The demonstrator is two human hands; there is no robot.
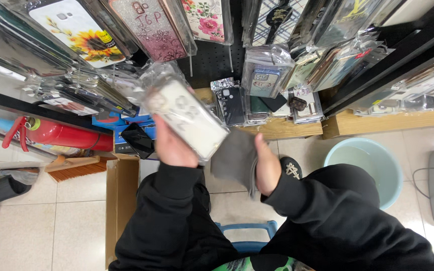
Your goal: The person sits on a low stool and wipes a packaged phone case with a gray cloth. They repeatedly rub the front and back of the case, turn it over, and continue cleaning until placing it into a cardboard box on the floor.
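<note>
Racks of packaged phone cases (126,30) are seen filling the top of the head view, hung in rows on a dark pegboard, with more packs (267,100) stacked on a wooden shelf (377,122) below them. Lower right, a pale green bucket (372,165) is set on the tiled floor, and at far left a red fire extinguisher (61,133) is laid on its side near a cardboard box (121,200). At centre, 1 white phone case in a clear plastic sleeve (187,118) is held up in front of the rack, tilted, by the left hand (173,145), whose fingers are wrapped round its lower end. A grey cloth (234,160) is gripped in the right hand (267,168), thumb up and fingers closed over the folds; the cloth is seen touching, or just beside, the lower corner of the sleeved case. Judged from this, wiping of the packs is in hand: 1 case is off its hook and at the cloth, while the many on the pegs and shelf look untouched, though which have been cleaned cannot be told. Rehanging of the held case is not yet done, so the work is judged nearer its start than its end.
</note>
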